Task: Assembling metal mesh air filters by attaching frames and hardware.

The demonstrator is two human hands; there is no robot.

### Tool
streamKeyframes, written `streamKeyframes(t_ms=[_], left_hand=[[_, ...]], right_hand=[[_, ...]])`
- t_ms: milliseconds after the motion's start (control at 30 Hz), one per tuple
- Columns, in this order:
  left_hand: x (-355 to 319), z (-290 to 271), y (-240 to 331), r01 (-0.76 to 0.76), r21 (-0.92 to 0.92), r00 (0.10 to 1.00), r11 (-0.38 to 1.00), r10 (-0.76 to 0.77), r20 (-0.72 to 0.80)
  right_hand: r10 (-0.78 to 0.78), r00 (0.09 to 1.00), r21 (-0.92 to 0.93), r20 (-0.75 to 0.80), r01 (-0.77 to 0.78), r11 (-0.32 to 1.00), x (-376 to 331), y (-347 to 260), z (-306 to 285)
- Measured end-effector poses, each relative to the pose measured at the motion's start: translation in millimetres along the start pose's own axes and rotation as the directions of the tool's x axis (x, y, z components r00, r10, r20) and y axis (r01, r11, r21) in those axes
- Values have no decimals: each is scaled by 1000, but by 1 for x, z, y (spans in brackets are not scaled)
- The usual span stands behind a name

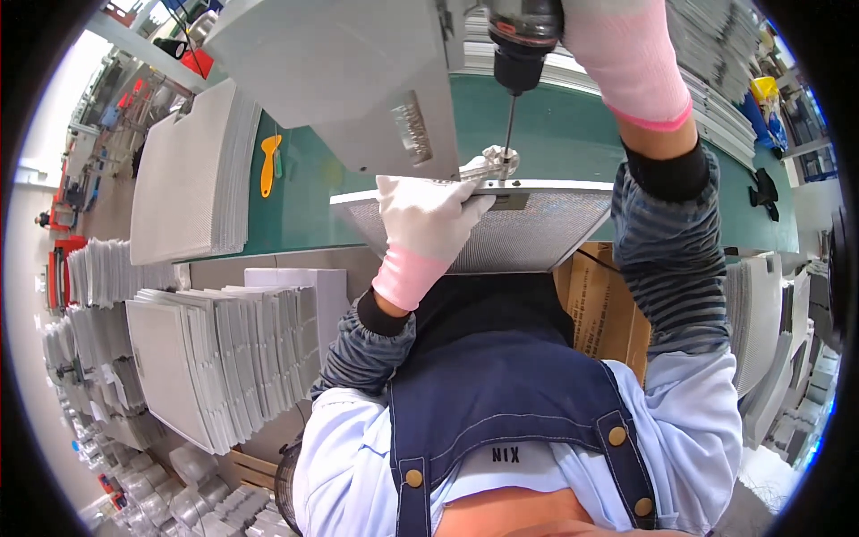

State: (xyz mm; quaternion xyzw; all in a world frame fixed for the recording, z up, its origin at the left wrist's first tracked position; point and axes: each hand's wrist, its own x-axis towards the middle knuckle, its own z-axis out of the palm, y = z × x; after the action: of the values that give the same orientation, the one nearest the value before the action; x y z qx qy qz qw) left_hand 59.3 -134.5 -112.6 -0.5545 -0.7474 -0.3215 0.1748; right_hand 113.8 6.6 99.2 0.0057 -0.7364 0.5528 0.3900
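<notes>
Gripping the top rim of a framed mesh panel, the gloved left hand has its fingers wrapped over the edge, narrow around the frame, seemingly to keep the panel from shifting. The panel sits right in front of the dark apron, its lower edge close to the cloth, which may help steady it. A small latch plate is set in the mesh just below that rim.

Just beyond the rim, the right hand holds a power driver; the picture's upper edge cuts off its fingers, so their exact grip cannot be told. The driver's bit points down beside the rim, kept near vertical, probably so the push runs straight. Whether it touches the shiny piece at its foot is unclear.

A grey metal housing looms over the green table, close to the left hand. Left of it, an orange scraper lies out of the work's way, and similar panels stand stacked on edge, presumably for easy reach. Farther off, thin grey pieces lie piled up.
</notes>
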Motion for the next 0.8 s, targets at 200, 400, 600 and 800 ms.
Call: streamKeyframes(t_ms=[200, 400, 600, 800], left_hand=[[4, 5, 2, -4, -22, 999, 1000, 3, -32], [8, 6, 2, 18, 0, 1000, 1000, -18, -18], [-4, 16, -3, 26, -19, 998, 999, -27, -48], [1, 16, -3, -45, 57, 991, 997, 52, -126]], right_hand=[[-25, 988, 50, -150, 33, 998, -4, 16, 6], [-39, 980, 103, -194, 60, 993, -4, 32, 7], [-104, 954, 194, -281, 162, 967, 3, 47, 7], [-157, 924, 259, -350, 256, 931, 6, 56, -3]])
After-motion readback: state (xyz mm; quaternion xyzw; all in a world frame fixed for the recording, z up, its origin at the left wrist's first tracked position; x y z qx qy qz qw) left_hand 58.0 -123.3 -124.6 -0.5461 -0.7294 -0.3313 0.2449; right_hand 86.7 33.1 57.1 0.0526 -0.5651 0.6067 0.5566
